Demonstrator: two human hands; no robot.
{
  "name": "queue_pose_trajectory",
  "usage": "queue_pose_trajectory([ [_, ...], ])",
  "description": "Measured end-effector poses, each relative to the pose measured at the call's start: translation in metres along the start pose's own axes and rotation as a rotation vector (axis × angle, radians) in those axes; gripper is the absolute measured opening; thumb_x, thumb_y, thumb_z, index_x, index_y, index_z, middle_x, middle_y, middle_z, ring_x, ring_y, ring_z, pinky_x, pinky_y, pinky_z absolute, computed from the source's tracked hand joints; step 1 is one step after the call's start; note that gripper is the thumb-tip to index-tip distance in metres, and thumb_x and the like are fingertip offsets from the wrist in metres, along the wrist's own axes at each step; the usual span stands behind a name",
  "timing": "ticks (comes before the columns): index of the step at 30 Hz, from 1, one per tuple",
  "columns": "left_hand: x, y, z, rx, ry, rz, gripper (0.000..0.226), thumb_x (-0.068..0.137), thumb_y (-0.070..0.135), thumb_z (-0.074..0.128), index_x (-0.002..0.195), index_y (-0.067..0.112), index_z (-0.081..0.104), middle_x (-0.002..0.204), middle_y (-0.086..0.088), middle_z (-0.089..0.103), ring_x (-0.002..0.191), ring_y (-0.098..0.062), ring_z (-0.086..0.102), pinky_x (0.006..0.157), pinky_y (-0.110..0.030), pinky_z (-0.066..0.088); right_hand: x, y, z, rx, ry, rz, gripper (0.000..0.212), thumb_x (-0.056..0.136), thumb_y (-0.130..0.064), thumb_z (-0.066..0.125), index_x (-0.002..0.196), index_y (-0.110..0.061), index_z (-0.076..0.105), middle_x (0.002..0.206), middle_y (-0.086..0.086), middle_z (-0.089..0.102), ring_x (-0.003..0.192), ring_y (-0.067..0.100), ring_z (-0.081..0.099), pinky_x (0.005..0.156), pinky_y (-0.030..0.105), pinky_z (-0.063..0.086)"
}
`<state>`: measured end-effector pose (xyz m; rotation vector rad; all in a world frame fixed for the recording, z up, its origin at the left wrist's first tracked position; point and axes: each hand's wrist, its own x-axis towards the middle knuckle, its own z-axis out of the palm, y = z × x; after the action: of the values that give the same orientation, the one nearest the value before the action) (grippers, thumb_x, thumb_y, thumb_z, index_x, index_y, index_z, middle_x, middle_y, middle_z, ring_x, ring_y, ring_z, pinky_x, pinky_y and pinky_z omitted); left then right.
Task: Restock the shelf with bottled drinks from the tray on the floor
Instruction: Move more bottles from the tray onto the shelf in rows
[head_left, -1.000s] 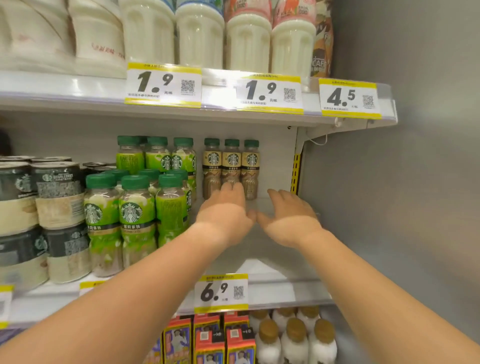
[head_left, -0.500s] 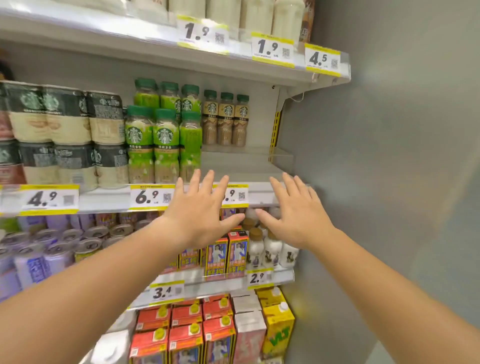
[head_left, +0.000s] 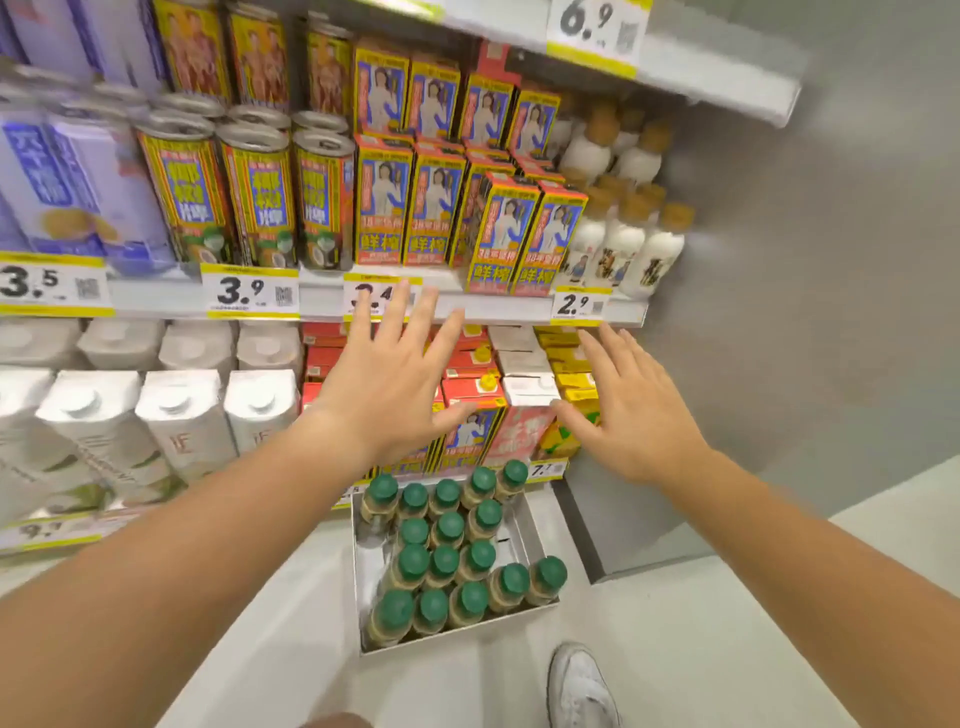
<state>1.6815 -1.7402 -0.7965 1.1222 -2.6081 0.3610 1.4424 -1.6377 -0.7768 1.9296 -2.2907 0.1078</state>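
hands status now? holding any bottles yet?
Left hand: open, fingers spread, holding nothing.
Right hand: open, holding nothing.
Bottles all in the tray.

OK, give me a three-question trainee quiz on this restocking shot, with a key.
1. True or false: the left hand is holding a bottle.
2. Multiple choice: the caps of the bottles in the tray are A) orange B) green C) white.
3. Fill in: the price tag under the white bottles with tan caps reads ____.

Key:
1. False. Both it and the right hand are open and empty, fingers spread, above the tray.
2. B.
3. 2.9.
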Motion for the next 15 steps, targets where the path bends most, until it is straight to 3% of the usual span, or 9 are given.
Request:
queue_pose_trajectory([
  [4,-0.043,0.009,0.08,-0.028,-0.175,-0.028,0.095,0.083,0.076,0.023,0.154,0.013,0.023,0.156,-0.021,0.029,0.145,-0.042,0.023,0.111,-0.062,0.022,-0.024,0.002,0.083,0.031,-0.196,0.011,0.085,0.09,-0.066,0.036,0.158,-0.02,0.014,0.166,0.007,0.014,0.153,0.024,0.01,0.123,0.038,0.012],
  [8,-0.082,0.017,0.144,-0.116,-0.341,-0.114,0.098,0.08,0.077,0.023,0.152,0.011,0.027,0.147,-0.017,0.044,0.135,-0.037,0.039,0.108,-0.055,0.034,-0.042,0.003,0.148,0.092,-0.299,0.031,0.071,0.092,-0.059,0.045,0.149,-0.017,0.033,0.15,0.006,0.041,0.139,0.023,0.034,0.114,0.036,0.03],
  [11,-0.104,0.015,0.181,-0.246,-0.366,-0.25,0.101,0.076,0.079,0.032,0.146,0.005,0.036,0.135,-0.015,0.052,0.124,-0.034,0.049,0.103,-0.049,0.042,-0.045,0.005,0.188,0.213,-0.462,0.106,0.059,0.091,-0.057,0.048,0.137,-0.021,0.042,0.135,0.004,0.052,0.127,0.025,0.046,0.102,0.042,0.042],
  [15,-0.12,0.009,0.219,-0.52,-0.421,-0.546,0.088,0.079,0.064,0.058,0.143,0.008,0.035,0.139,-0.012,0.048,0.13,-0.029,0.044,0.107,-0.043,0.039,-0.037,0.01,0.234,0.404,-0.677,0.188,0.047,0.095,-0.046,0.051,0.136,-0.021,0.048,0.129,0.005,0.059,0.118,0.024,0.055,0.096,0.035,0.044],
])
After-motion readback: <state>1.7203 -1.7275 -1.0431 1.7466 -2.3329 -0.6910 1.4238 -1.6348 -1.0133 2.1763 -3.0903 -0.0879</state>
